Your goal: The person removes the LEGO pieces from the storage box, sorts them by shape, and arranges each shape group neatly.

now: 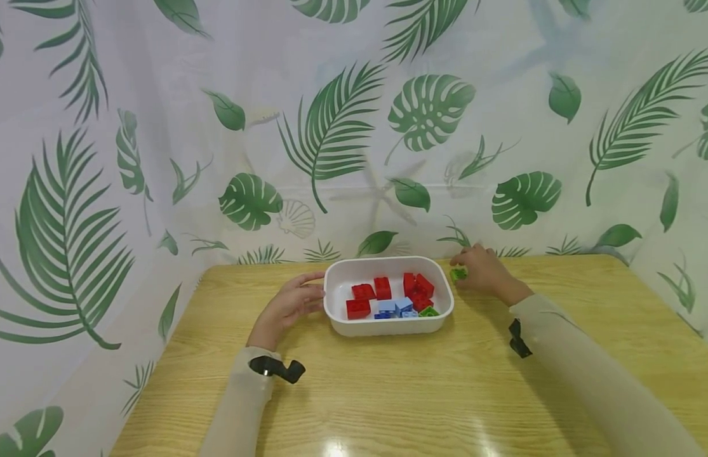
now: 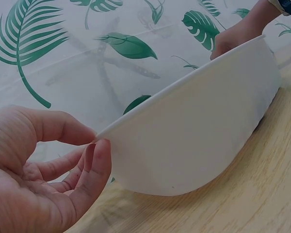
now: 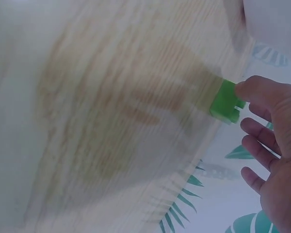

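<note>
A white plastic tub (image 1: 382, 327) stands on the table with several red toy building bricks (image 1: 358, 309) inside. Light and dark blue bricks (image 1: 403, 306) and one green brick (image 1: 429, 311) lie in its front right part. At the tub's left end, my left hand (image 1: 287, 308) pinches the rim; the left wrist view shows thumb and fingertips meeting at the edge of the tub wall (image 2: 184, 126). Just past the tub's right end, my right hand (image 1: 486, 274) holds another green brick (image 3: 226, 103) by thumb and fingers, close over the tabletop.
The wood-grain table (image 1: 388, 393) reaches back to a white curtain (image 1: 342, 222) printed with green leaves, just behind the tub. More curtain hangs on the left side. Black straps (image 1: 276, 368) sit over both sleeves at the wrists.
</note>
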`<act>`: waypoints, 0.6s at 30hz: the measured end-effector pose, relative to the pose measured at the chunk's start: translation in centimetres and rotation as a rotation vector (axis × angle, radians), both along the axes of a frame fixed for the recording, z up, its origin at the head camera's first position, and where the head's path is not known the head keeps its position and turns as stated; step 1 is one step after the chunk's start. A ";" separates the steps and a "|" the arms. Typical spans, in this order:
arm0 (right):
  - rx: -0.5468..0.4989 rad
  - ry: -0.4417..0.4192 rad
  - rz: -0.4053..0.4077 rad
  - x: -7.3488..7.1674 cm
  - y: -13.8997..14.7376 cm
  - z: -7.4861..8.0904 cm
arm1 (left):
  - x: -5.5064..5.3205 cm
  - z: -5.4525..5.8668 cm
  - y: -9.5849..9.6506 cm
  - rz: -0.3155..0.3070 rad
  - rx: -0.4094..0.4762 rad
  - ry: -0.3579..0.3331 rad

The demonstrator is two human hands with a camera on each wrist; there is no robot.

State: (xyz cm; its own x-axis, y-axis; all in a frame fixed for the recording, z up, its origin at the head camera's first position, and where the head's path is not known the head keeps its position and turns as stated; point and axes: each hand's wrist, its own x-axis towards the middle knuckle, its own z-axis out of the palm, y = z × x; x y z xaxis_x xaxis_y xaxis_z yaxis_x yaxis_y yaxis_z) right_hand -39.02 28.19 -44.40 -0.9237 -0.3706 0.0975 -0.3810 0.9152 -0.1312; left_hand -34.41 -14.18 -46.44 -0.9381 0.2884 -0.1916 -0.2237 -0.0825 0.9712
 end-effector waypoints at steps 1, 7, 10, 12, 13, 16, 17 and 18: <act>0.000 0.002 0.003 0.0 0.0 0.2 | 0.0 0.0 0.0 -0.004 0.001 0.001; -0.020 0.059 0.072 0.5 0.0 1.3 | 0.0 0.1 0.0 -0.012 0.005 -0.004; -0.053 0.074 0.116 0.8 -0.2 2.1 | 0.1 0.2 0.0 -0.017 0.010 0.001; -0.071 0.074 0.133 1.1 -0.4 2.5 | 0.1 0.2 0.0 -0.019 0.014 0.004; -0.080 0.075 0.142 1.3 -0.6 2.8 | 0.2 0.2 0.0 -0.019 0.015 0.003; -0.101 0.073 0.154 2.0 -1.4 3.6 | 0.1 0.2 0.0 -0.016 0.016 -0.001; -0.108 0.072 0.155 2.2 -1.7 3.9 | 0.1 0.2 0.0 -0.015 0.014 -0.002; -0.116 0.071 0.156 2.4 -2.0 4.1 | 0.1 0.2 0.0 -0.014 0.014 -0.003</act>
State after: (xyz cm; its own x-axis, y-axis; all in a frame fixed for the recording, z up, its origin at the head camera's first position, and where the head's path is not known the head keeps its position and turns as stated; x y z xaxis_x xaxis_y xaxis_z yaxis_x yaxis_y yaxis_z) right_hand -36.59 26.19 -40.32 -0.8453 -0.4912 0.2105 -0.5291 0.8246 -0.2004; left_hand -34.31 -14.16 -46.23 -0.9334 0.3043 -0.1904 -0.2279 -0.0928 0.9692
